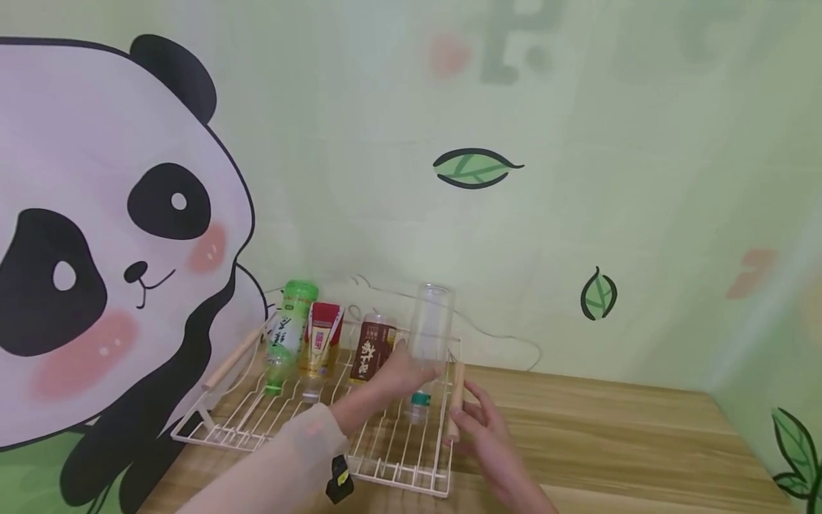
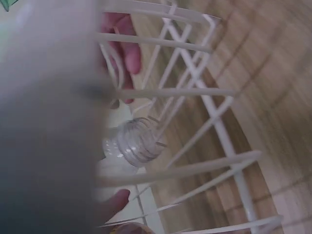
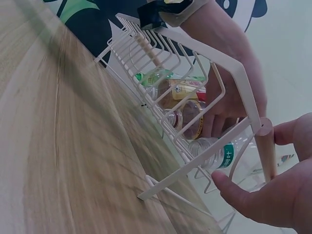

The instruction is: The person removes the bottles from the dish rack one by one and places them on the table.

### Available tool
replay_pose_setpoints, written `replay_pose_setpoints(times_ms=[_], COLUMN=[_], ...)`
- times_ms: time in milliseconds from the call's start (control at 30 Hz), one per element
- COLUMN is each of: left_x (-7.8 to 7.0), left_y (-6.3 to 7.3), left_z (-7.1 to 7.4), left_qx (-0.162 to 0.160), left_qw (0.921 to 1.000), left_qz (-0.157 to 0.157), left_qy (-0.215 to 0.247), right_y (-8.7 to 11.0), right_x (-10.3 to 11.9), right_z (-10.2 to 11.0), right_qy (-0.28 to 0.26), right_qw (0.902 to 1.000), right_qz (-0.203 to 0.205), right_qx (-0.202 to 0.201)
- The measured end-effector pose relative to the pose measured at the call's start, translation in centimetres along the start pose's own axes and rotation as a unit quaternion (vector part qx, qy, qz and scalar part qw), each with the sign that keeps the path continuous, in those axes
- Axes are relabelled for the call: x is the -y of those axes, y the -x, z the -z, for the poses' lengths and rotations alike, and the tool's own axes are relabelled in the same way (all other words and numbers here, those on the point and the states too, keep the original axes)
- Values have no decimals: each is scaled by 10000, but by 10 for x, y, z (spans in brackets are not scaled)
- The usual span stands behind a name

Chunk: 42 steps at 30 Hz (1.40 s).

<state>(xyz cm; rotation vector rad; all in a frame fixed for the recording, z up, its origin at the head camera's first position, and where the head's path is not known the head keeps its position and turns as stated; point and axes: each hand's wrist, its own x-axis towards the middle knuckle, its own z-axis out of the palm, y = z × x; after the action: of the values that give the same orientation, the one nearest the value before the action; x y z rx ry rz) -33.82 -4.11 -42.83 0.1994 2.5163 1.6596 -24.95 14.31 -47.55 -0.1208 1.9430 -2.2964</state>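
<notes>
My left hand (image 1: 404, 371) grips a clear plastic bottle (image 1: 432, 318) that lies neck-down at the right end of a white wire rack (image 1: 398, 482). A teal label band (image 3: 227, 155) shows near the neck in the right wrist view. The bottle's threaded neck (image 2: 139, 142) sits among the wires in the left wrist view. My right hand (image 1: 488, 435) holds the rack's right wooden handle (image 1: 459, 389), thumb and fingers on opposite sides of it. To the left, a brown-labelled bottle (image 1: 374, 348) leans in the rack, close to my left hand.
Further left in the rack lean a red-and-gold labelled bottle (image 1: 323, 332) and a green-and-white bottle (image 1: 292, 314). The left wooden handle (image 1: 237, 353) stands by the panda wall print. Wooden tabletop (image 1: 578, 428) extends to the right, and a thin cord (image 1: 507, 335) runs behind the rack.
</notes>
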Motion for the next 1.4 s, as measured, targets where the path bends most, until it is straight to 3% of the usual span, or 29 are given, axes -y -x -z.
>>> replay_pose_setpoints(times_ms=[100,267,500,700,900,1033,1233,1400], left_x=[2,4,3,3,-2,-10,-25,-46], left_y=[1,4,7,6,8,11,17,24], left_z=[-2,-2,0,0,-2,-2,2,13], left_qx=[17,205,185,217,162,18,-104,-73], left_qw=[10000,9992,9990,9983,9989,9999,9986,9944], left_qz=[-7,-277,28,62,5,-27,-371,-914], left_qy=[1,220,401,541,440,121,-371,-517], right_y=[0,-1,-1,-2,-4,-5,-4,-2], right_x=[0,-1,-2,-2,-5,-5,8,45], right_z=[1,2,3,3,6,13,38,73], right_qy=[-30,-65,-85,-37,-26,34,417,1153], right_qw=[10000,9999,9999,9999,10000,10000,9987,9919], right_qz=[43,116,103,99,75,17,184,361], right_qx=[14,51,50,43,55,31,-248,-387])
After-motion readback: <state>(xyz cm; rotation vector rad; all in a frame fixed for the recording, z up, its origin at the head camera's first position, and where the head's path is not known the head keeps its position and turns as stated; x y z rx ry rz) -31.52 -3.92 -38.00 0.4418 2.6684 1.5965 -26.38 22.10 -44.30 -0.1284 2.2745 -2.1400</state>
